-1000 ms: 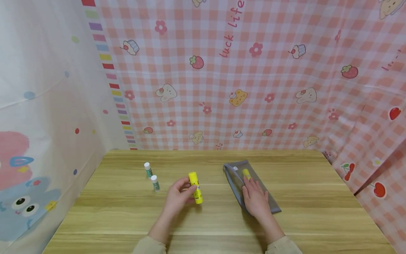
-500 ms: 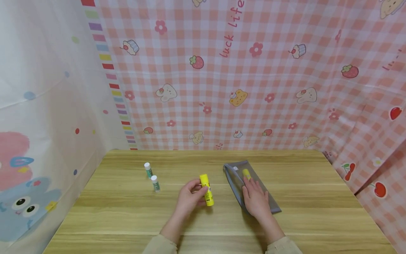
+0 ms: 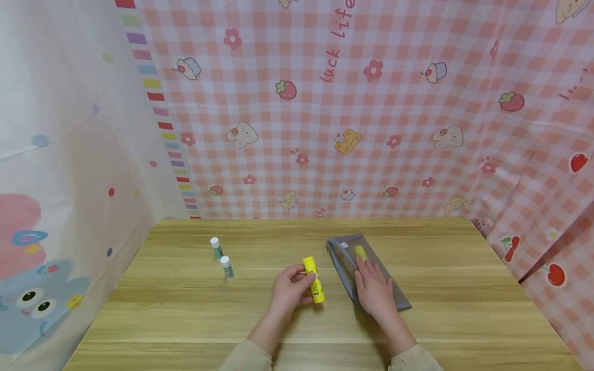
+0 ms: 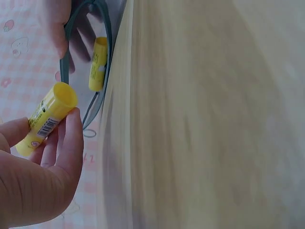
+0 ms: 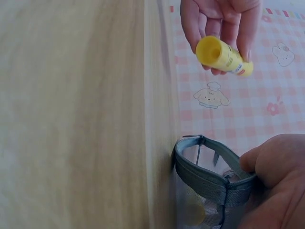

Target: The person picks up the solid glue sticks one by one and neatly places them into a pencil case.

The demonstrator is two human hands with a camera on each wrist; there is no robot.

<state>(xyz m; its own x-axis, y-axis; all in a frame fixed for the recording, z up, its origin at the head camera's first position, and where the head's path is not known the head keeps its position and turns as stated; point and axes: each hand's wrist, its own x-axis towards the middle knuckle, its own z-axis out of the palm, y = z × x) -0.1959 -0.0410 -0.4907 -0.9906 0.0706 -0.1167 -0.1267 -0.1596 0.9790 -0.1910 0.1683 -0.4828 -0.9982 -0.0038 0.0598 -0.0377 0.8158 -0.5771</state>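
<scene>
At a wood-grain tabletop (image 3: 195, 319), a person in beige sleeves (image 3: 248, 356) works with both bare hands, twelve o'clock being the far edge as seen from the head camera. The left hand (image 3: 287, 293) grasps a yellow glue stick (image 3: 314, 280), pinching it between thumb and fingers, its upper end tipped between eleven and twelve o'clock. At three o'clock from that stick, and apart from it, lies a grey mesh pouch (image 5: 204, 183), its zip-edged mouth gaping toward nine. The right hand (image 3: 376, 293) lies over the pouch and grips the raised rim, thumb and fingers on either side of it. Inside the mesh, at two o'clock from the held stick, rests a second yellow stick (image 4: 98, 64), partly covered by the right hand in the head view. Between nine and ten o'clock from the left hand, a pair of green tubes with white caps, one near (image 3: 227, 269) and one far (image 3: 216, 249), sits close together, well apart from the pouch. Beyond the table at twelve hangs a pink-and-white checked cloth (image 3: 320, 118) lettered "luck life"; at ten, a white cloth (image 3: 83, 154) carries a blue cartoon figure.
</scene>
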